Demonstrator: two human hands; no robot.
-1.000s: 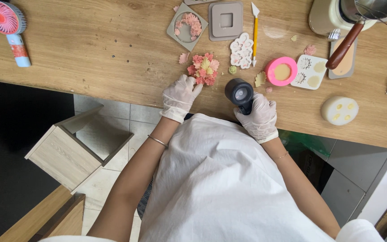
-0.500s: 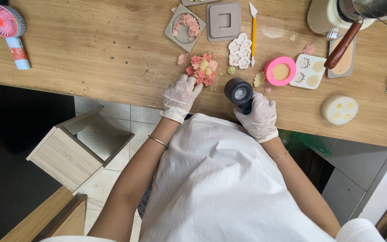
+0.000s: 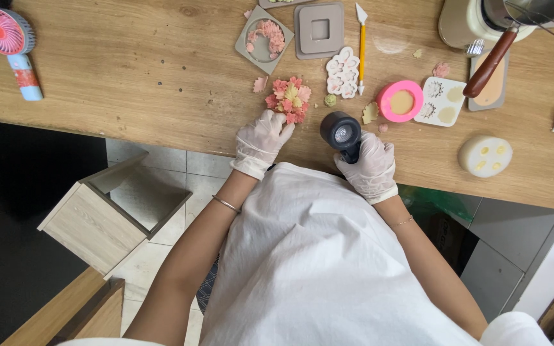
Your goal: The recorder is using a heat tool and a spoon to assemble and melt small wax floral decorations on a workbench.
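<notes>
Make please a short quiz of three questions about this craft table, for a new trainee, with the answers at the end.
1. True or false: the right hand holds a black handheld tool.
2. What does the left hand touch?
A. the pink handheld fan
B. the pink and yellow flower piece
C. the yellow-handled sculpting tool
3. Fill in: both hands wear ____ gloves.

Key
1. True; the gloved fingers wrap around its grip at the edge of the wooden table.
2. B; the fingertips rest at the lower edge of the flower.
3. White, thin and close-fitting.
</notes>
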